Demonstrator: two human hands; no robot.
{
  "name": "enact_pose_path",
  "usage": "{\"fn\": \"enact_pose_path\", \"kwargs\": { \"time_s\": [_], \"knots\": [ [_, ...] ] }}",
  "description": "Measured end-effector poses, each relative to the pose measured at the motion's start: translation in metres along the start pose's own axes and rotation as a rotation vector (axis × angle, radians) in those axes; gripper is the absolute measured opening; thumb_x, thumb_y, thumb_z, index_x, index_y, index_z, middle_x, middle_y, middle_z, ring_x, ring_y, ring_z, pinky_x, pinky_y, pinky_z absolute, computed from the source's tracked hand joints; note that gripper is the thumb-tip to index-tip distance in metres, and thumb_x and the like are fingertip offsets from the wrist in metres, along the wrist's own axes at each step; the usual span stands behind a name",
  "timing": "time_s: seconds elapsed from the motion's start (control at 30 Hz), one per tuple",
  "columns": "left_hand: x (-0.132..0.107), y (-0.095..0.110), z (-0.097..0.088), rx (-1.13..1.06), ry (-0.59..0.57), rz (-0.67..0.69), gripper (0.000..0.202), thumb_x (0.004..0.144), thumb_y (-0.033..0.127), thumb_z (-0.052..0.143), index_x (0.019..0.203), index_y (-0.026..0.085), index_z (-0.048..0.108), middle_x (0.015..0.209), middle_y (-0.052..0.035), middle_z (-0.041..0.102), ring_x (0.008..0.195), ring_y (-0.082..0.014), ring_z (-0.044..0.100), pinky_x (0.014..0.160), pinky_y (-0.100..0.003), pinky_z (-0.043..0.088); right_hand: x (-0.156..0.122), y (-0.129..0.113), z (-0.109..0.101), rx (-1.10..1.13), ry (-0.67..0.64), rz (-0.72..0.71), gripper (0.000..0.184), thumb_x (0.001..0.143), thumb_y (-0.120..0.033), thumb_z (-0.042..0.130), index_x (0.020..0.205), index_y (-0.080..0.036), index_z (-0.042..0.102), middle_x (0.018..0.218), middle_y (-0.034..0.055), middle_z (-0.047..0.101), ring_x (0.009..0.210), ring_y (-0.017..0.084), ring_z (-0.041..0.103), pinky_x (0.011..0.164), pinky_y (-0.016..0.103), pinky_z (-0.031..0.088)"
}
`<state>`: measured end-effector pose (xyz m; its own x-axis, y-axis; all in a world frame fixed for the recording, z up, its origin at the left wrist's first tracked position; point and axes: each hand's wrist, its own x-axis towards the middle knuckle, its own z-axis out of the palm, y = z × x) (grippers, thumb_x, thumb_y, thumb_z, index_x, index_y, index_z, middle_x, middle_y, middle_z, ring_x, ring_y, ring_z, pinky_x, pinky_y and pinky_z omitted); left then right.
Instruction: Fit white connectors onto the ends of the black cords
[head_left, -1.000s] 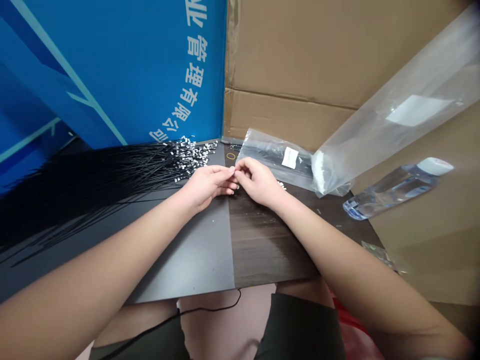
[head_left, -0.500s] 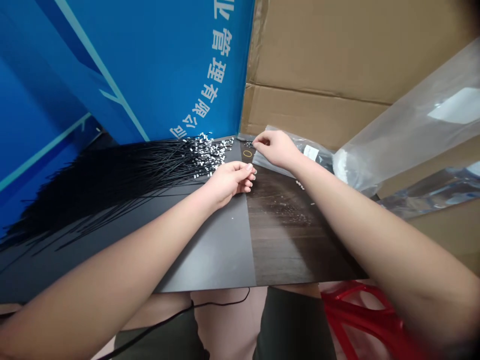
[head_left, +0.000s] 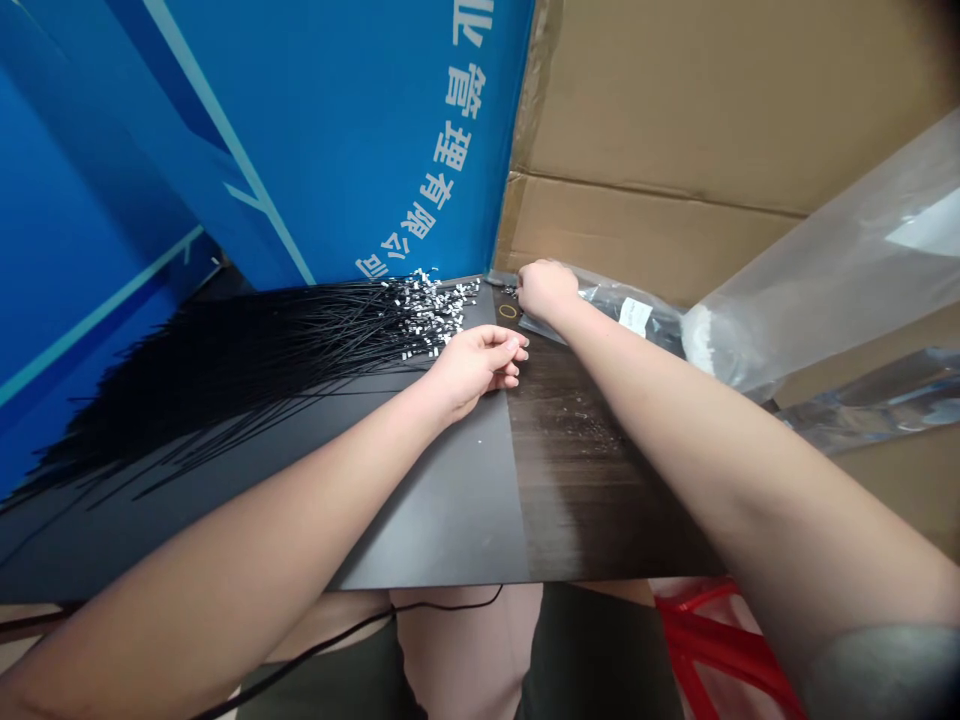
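My left hand (head_left: pixel 480 372) is over the seam of the grey and dark wood tabletop, thumb and fingers pinched together. Whatever lies between its fingertips is too small to make out. Close beside it are the white tips (head_left: pixel 431 310) of a large bundle of thin black cables (head_left: pixel 247 345). My right hand (head_left: pixel 549 290) is farther back, fingers curled down by several tiny dark pieces (head_left: pixel 511 292) at the mouth of a clear plastic bag (head_left: pixel 592 290). Its fingertips are hidden behind the hand. A yellow ring (head_left: pixel 508 311) lies just below those pieces.
A blue printed panel (head_left: pixel 337 140) and a cardboard sheet (head_left: pixel 660 110) stand behind the table (head_left: pixel 450 520). At the right is a large clear plastic wrap (head_left: pixel 817 260). Small clear scraps (head_left: pixel 589 425) dot the wood. Something red (head_left: pixel 720 640) sits below the table edge.
My right hand has turned knuckles up and dipped toward the tiny dark pieces, its fingertips now out of sight. My left hand keeps its pinch. The view has shifted slightly left.
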<state>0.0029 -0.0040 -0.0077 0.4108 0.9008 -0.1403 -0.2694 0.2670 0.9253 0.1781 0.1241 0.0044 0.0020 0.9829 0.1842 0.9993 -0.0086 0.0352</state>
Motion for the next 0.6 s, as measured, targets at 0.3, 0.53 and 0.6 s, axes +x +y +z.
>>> {"fn": "enact_pose_path", "kwargs": {
  "time_s": [0.3,0.53,0.6],
  "knots": [
    [-0.0002,0.0011,0.0009,0.024,0.014,-0.013,0.009,0.099,0.005,0.066,0.093,0.011,0.071,0.084,-0.0029,0.069,0.061,-0.0068,0.059,0.063,-0.025,0.055,-0.0025,-0.0024,-0.0003,0.066,-0.037,0.017,0.034,0.098,-0.018,0.059,0.124,-0.011,0.079,0.133,0.0232,0.074,0.123,0.035,0.070,0.104,0.042,0.053],
    [0.0013,-0.0010,-0.0010,0.017,-0.007,-0.013,0.005,0.098,0.008,0.070,0.094,0.011,0.072,0.086,-0.0035,0.070,0.063,-0.0072,0.059,0.065,-0.026,0.055,-0.0063,0.0046,-0.0006,0.135,0.010,0.002,0.033,0.104,-0.025,0.054,0.121,-0.021,0.082,0.131,0.0159,0.077,0.121,0.032,0.070,0.101,0.040,0.055],
    [0.0013,-0.0008,-0.0006,0.019,-0.005,-0.012,0.006,0.098,0.008,0.069,0.094,0.011,0.072,0.086,-0.0034,0.070,0.063,-0.0072,0.059,0.065,-0.026,0.056,-0.0073,0.0067,-0.0014,0.164,0.028,0.007,0.032,0.104,-0.027,0.056,0.120,-0.021,0.083,0.129,0.0150,0.078,0.120,0.032,0.070,0.103,0.041,0.054]
  ]
}}
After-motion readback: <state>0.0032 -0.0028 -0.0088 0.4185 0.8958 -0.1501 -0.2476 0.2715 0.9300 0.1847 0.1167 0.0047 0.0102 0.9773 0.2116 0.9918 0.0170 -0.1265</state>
